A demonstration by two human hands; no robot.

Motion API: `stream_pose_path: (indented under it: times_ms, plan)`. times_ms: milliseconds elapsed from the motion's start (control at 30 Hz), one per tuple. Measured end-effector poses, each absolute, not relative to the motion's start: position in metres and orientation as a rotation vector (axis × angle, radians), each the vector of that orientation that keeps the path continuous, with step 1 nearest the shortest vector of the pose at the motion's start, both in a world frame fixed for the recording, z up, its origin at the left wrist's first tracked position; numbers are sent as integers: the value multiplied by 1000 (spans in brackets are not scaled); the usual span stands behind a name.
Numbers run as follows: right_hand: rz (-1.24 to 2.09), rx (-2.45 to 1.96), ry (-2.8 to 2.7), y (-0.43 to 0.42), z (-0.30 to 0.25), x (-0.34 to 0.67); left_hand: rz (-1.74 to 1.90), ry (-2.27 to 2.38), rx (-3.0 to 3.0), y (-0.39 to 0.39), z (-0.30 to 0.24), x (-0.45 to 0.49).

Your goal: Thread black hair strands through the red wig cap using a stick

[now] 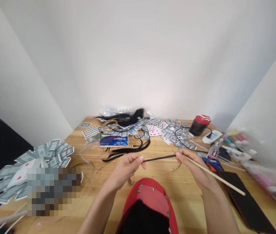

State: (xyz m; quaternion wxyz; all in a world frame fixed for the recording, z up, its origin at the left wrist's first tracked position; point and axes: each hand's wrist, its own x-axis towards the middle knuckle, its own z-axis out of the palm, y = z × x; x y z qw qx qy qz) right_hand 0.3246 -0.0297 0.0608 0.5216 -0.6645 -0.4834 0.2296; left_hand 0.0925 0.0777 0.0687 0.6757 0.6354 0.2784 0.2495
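Observation:
A thin strand of black hair (159, 158) is pulled taut, nearly level, above the table. My left hand (129, 166) pinches one end between thumb and fingertips. At the other end, my right hand (189, 162) closes on the strand together with a pale wooden stick (223, 180), which slants down over the right forearm. Below and between the hands stands a red head form (140, 183) with a pinkish patch edged by metal pins and black hair (143, 217) on its near part. A few loose hairs hang by each hand.
Scattered playing cards (155, 129), a black hair bundle (128, 117) and a blue packet (115, 140) lie at the back. Right are a red-lidded cup (200, 125), a glue tube (213, 151) and a black board (247, 201). A card fan (6, 175) is left.

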Motion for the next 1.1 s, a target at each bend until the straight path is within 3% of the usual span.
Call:
stream_pose_path:
  times_ms: [300,467,733,1100]
  plan:
    - [174,-1790,-1015,-33,39,369,1008,783,1163,114,72,63]
    - [15,-1789,-1315,-26,45,352,1192,892,1220,118,62,68]
    - [-22,-1525,-1725,-14,62,253,869,732,1370,72,45,124]
    - [-207,-1525,-1593,-23,63,279,674,671,1470,66,43,125]
